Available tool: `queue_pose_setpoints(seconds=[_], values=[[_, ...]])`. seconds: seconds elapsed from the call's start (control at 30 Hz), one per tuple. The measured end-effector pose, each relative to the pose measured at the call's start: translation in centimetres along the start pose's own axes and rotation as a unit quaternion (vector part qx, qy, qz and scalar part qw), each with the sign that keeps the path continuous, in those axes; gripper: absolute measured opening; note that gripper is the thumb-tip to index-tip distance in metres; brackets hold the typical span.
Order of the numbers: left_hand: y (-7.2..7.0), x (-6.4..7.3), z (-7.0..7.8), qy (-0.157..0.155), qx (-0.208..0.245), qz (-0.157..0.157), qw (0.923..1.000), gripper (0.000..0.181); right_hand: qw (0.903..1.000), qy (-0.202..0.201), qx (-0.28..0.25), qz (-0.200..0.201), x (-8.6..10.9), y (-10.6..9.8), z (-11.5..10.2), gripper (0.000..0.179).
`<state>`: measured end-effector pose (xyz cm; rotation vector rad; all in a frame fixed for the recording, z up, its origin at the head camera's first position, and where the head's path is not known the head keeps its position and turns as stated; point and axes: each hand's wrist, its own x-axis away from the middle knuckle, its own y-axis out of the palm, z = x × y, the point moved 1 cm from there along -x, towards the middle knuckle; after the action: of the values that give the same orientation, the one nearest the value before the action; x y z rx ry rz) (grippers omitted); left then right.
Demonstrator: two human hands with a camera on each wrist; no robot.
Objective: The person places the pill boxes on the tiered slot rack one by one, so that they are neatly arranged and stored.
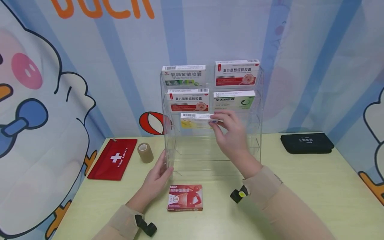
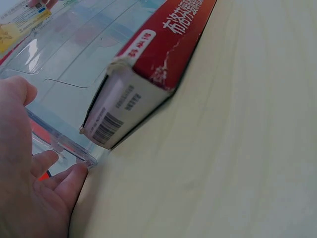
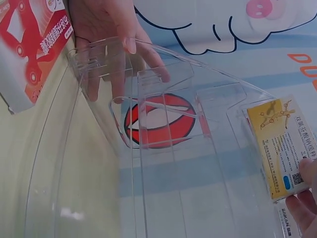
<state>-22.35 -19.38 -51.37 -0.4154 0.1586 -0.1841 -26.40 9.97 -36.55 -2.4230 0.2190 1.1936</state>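
My right hand pinches the right end of a white-and-yellow medicine box at the third tier of a clear acrylic display rack. In the right wrist view, this box shows its yellow printed face, with fingertips at one edge. Down at the rack's lower left side, my left hand grips the clear side panel, thumb in front and fingers around the outside. A red-and-white medicine box lies flat on the table before the rack; its barcoded end appears close in the left wrist view.
Medicine boxes fill the upper tiers, among them a green-and-white box and a red-and-white box. Left of the rack lie a red first aid pouch and a brown tape roll. A black case lies far right.
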Motion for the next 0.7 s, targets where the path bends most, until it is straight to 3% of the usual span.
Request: queue_pose_setpoints(seconds=[0.33, 0.7], values=[[0.2, 0.0, 0.0, -0.008, 0.000, -0.003, 1.0000, 0.081, 0.9967, 0.000, 0.080, -0.016, 0.2, 1.7, 0.3, 0.017], [0.0, 0.0, 0.0, -0.001, -0.006, -0.002, 1.0000, 0.079, 0.9968, 0.019, 0.068, -0.037, 0.5, 3.0, 0.2, 0.018]])
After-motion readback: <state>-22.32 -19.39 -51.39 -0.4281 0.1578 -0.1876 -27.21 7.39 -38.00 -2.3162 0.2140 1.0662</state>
